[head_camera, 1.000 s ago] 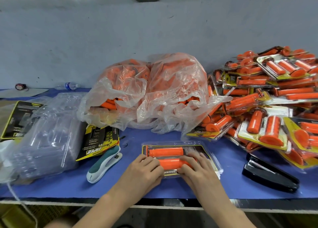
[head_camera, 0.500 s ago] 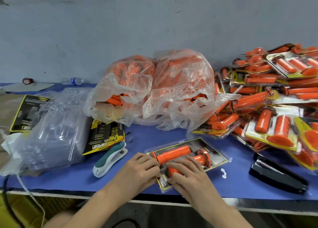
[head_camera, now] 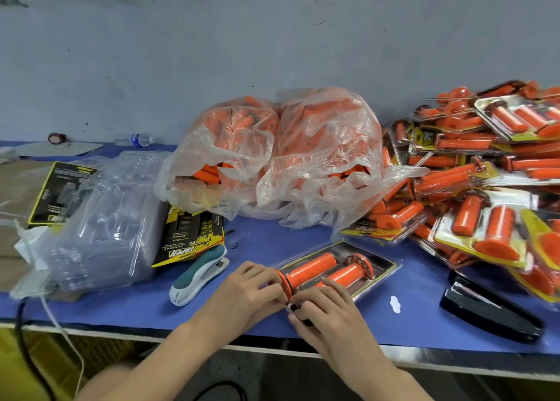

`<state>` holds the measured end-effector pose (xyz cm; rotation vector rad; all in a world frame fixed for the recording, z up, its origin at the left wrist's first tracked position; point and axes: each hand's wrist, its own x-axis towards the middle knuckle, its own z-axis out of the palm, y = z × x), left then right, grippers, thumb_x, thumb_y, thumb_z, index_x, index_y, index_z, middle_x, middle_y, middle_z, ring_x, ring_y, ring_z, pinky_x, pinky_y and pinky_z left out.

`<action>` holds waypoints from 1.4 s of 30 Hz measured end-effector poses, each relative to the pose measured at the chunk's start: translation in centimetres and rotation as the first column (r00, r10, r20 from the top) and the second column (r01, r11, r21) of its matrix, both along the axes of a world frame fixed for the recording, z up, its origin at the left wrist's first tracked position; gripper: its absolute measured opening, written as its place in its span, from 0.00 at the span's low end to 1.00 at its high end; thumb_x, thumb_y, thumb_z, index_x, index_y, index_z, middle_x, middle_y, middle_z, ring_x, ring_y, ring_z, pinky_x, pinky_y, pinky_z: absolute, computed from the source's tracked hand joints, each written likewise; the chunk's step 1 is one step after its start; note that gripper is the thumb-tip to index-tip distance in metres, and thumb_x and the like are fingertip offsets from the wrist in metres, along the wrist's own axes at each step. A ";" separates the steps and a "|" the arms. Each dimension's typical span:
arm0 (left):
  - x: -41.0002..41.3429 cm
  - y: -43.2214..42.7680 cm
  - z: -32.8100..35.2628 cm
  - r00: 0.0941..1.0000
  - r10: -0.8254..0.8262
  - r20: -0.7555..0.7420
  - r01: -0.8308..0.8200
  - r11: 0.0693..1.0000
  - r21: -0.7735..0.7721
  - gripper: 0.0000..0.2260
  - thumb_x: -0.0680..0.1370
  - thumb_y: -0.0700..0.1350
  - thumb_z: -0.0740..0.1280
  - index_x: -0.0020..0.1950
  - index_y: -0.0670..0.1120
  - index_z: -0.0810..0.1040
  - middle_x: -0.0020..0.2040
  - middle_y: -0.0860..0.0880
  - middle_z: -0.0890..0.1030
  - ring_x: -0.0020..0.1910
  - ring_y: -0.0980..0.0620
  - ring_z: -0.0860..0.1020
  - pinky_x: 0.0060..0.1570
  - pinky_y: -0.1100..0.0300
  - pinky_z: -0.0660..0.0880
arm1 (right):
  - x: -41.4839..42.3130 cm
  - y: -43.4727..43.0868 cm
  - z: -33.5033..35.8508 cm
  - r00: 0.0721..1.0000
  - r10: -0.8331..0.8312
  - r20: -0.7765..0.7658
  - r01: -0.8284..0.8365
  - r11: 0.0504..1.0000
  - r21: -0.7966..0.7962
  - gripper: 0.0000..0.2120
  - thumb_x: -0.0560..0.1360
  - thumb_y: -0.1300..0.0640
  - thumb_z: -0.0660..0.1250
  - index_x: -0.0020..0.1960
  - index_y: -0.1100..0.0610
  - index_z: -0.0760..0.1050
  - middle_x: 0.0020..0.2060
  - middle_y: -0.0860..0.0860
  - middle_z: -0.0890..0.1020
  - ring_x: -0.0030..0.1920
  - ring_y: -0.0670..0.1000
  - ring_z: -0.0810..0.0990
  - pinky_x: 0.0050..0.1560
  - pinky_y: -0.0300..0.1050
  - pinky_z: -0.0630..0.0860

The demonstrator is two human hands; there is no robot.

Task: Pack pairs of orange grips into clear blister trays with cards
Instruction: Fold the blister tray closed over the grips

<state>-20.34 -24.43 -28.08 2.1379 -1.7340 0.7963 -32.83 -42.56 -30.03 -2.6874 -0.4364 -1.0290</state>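
The left hand (head_camera: 251, 291) is seen with fingers curled, pinching the near-left end of the clear blister tray (head_camera: 383, 259), which lies on the blue table (head_camera: 260, 246). Just beside it, the right hand (head_camera: 324, 312) is bent over the same end, its fingertips pinching the edge. From both hands the tray's long axis runs away toward the far right, two orange grips (head_camera: 309, 269) inside. This end is judged the one to be pressed shut.

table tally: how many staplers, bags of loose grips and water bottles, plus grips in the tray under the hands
staplers: 2, teal stapler and black stapler
bags of loose grips: 2, left bag and right bag
water bottle: 1
orange grips in the blister tray: 2
total: 7
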 end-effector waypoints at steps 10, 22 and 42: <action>1.0 0.6 -0.5 0.997 0.072 0.033 -0.070 0.996 -0.048 0.06 0.79 0.51 0.66 0.46 0.50 0.80 0.48 0.55 0.80 0.45 0.54 0.77 0.47 0.60 0.71 | -1.8 -1.3 1.0 0.998 -0.005 -0.069 0.005 1.000 0.007 0.03 0.78 0.48 0.63 0.48 0.46 0.70 0.48 0.40 0.79 0.51 0.41 0.76 0.67 0.43 0.66; -2.3 0.9 -0.3 0.993 0.081 -0.080 -0.083 0.996 -0.017 0.05 0.80 0.53 0.64 0.51 0.54 0.77 0.49 0.57 0.77 0.48 0.56 0.74 0.49 0.64 0.71 | -2.4 1.6 1.2 0.944 -0.314 -0.097 0.311 0.949 -0.045 0.12 0.63 0.45 0.80 0.42 0.45 0.82 0.38 0.44 0.81 0.39 0.49 0.81 0.48 0.51 0.80; -2.9 -0.4 -0.8 0.975 0.074 -0.212 -0.080 0.997 -0.020 0.08 0.79 0.57 0.66 0.49 0.53 0.76 0.56 0.55 0.77 0.55 0.57 0.75 0.49 0.62 0.76 | -3.8 -1.0 1.2 0.962 -0.269 -0.055 0.268 0.963 -0.014 0.13 0.73 0.39 0.61 0.39 0.46 0.75 0.38 0.40 0.77 0.43 0.43 0.73 0.53 0.37 0.69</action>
